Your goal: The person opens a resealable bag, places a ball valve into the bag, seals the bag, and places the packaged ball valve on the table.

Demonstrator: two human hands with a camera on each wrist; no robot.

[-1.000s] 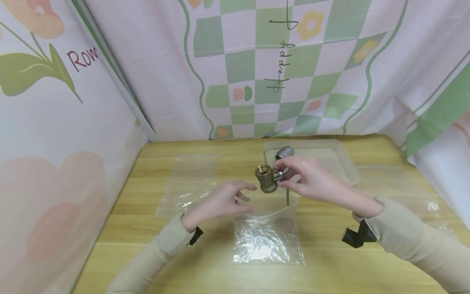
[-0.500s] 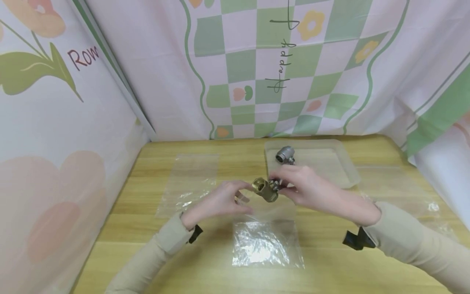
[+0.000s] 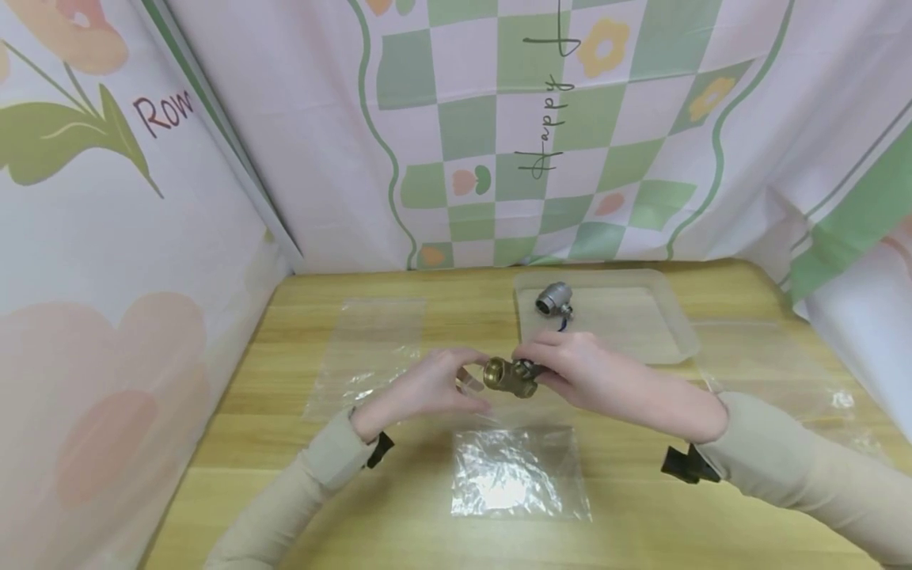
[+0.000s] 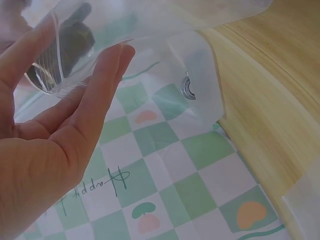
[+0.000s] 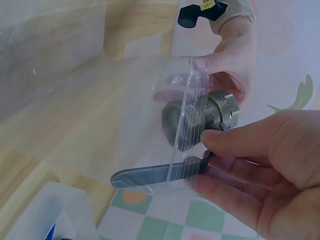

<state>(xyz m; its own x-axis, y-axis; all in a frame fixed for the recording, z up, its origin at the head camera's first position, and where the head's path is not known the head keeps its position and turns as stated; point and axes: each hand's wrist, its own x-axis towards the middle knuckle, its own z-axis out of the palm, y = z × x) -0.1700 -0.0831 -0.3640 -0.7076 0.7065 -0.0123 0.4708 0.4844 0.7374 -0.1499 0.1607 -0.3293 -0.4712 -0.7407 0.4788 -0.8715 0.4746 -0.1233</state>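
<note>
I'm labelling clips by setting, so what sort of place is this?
Likely a small curtained-off tabletop workstation, judging by the wood-grain table, the printed fabric hanging behind it, and the shallow tray holding a silver valve.

In the head view, the right hand (image 3: 580, 366) hides the tray's (image 3: 678, 321) near left corner, by the tabletop's (image 3: 399, 507) far edge, and much of the brass valve's (image 3: 508, 378) handle. The left wrist view shows this valve blurred.

Your table (image 3: 342, 499) carries a tray (image 3: 677, 324) near its back edge, clear plastic (image 3: 769, 360) to the tray's right, and a flat clear bag (image 3: 374, 340) to its left.
</note>
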